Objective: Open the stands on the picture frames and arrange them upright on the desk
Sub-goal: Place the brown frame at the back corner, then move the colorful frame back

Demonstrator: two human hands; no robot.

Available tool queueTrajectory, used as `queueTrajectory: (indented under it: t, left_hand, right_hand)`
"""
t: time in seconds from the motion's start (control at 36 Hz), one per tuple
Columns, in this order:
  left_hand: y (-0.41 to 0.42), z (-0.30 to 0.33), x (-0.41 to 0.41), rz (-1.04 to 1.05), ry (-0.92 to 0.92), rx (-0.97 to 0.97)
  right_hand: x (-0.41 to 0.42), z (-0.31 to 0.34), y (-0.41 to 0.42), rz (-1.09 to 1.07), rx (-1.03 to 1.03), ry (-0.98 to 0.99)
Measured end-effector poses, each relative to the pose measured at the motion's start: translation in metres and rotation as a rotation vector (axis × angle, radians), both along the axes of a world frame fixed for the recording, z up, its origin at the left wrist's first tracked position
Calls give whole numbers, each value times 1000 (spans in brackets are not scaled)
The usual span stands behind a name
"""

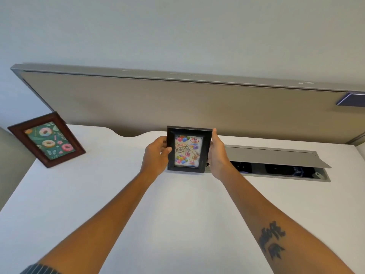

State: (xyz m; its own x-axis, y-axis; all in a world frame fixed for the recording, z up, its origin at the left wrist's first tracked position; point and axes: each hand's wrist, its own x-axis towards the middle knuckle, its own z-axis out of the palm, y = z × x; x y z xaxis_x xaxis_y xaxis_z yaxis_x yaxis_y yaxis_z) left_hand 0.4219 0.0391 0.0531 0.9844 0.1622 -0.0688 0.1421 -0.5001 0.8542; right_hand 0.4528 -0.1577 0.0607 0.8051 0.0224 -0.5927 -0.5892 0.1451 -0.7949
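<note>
Both hands are gripping a black picture frame (pixel 189 149) by its side edges, the left hand (pixel 157 155) on its left edge with the thumb across the front, the right hand (pixel 217 153) flat along its right edge. The frame is standing upright, facing the camera, near the back of the white counter (pixel 177 204); whether its bottom edge is touching the surface cannot be told. Its card is reading "HAPPY Birthday" among coloured balloons. A brown wooden frame (pixel 46 139) showing doughnuts on green is standing well apart at the far left corner. An open cable hatch (pixel 276 159) is lying just right of the right hand.
</note>
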Motion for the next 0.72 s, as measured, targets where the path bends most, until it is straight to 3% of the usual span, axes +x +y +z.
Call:
queueTrajectory:
  t: [0.72]
  left_hand:
    - [-3,-15,28,34,93,-66]
  right_hand:
    - [38,-30,-4,66,2,1]
